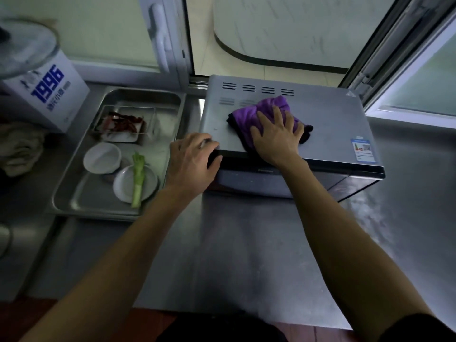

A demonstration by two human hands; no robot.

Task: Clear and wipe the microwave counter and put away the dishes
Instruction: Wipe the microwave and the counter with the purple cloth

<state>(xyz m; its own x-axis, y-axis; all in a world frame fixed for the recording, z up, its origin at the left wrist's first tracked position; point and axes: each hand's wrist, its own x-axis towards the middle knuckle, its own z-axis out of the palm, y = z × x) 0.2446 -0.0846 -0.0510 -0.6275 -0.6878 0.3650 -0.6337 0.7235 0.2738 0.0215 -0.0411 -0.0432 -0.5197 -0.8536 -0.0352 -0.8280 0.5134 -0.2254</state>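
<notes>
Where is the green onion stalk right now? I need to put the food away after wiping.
In the head view it lies at left, across a white plate in the steel tray, green onion stalk just right of a white bowl.

You can read "1996" in large blue digits on the side of the white box at the counter's far left corner; the smaller blue characters just under the number are too blurred to make out. On the microwave, near its front right corner, you see a blue-and-white sticker whose print is too small to read, and a small warning triangle at its back right corner.
</notes>
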